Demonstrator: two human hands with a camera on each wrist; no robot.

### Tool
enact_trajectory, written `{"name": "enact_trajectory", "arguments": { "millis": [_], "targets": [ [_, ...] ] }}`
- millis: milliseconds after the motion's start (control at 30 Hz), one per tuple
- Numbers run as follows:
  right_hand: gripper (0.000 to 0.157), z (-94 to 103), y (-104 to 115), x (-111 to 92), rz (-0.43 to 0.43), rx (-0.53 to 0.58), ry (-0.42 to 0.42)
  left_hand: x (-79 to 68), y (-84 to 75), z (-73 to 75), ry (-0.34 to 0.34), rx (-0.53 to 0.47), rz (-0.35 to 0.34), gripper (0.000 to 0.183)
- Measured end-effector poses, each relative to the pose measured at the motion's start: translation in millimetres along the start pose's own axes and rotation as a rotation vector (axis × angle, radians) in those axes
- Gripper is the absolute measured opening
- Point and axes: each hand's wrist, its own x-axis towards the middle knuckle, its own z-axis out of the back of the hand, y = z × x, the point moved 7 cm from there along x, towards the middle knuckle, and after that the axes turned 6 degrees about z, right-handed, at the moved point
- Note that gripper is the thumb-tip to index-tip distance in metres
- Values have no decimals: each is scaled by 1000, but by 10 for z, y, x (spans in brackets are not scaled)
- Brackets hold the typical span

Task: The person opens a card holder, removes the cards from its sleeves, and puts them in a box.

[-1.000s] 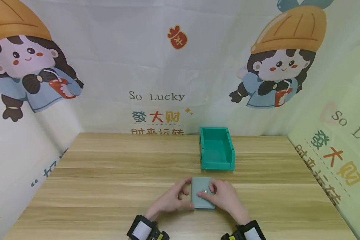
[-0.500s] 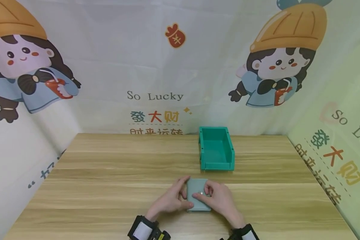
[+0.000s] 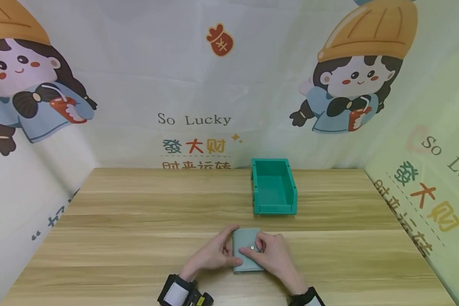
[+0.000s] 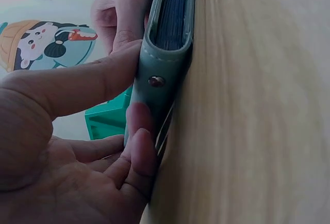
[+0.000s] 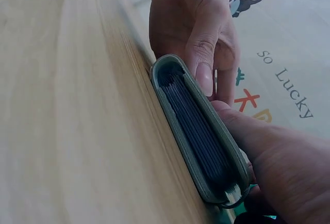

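Observation:
A pale blue-green card holder [image 3: 245, 239] lies on the wooden table, its cover closed and a small metal snap [image 3: 252, 247] showing near the right side. My left hand [image 3: 213, 252] grips its left side, thumb on the cover's lower corner and fingers along the rounded spine [image 4: 164, 63], which has a metal stud [image 4: 156, 81]. From the right, my right hand [image 3: 277, 257] holds the opposite edge, thumb stretched over the cover and index finger curled beside the snap. Thin dark sleeves [image 5: 198, 126] are stacked inside, seen end-on in the right wrist view.
A green open-front plastic bin [image 3: 273, 189] stands behind the card holder, near the table's [image 3: 157, 199] back edge. Printed cloth [image 3: 137, 85] with cartoon figures and lettering hangs behind and along both sides.
The card holder and both hands have shifted left and slightly nearer. The left thumb has come from the holder's edge onto its cover. The head view has also moved a little.

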Motion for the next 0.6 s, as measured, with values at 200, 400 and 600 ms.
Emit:
{"name": "enact_trajectory", "arguments": {
  "millis": [200,400,600],
  "targets": [
    [44,-19,16,-30,19,37,-29,4,-28,-41,-5,18,-18,92],
    [40,-30,36,-44,61,82,-50,10,-50,-65,-45,31,-44,81],
    [37,-49,50,-48,73,126,-45,15,-17,-61,-95,48,-16,86]
  ]
}}
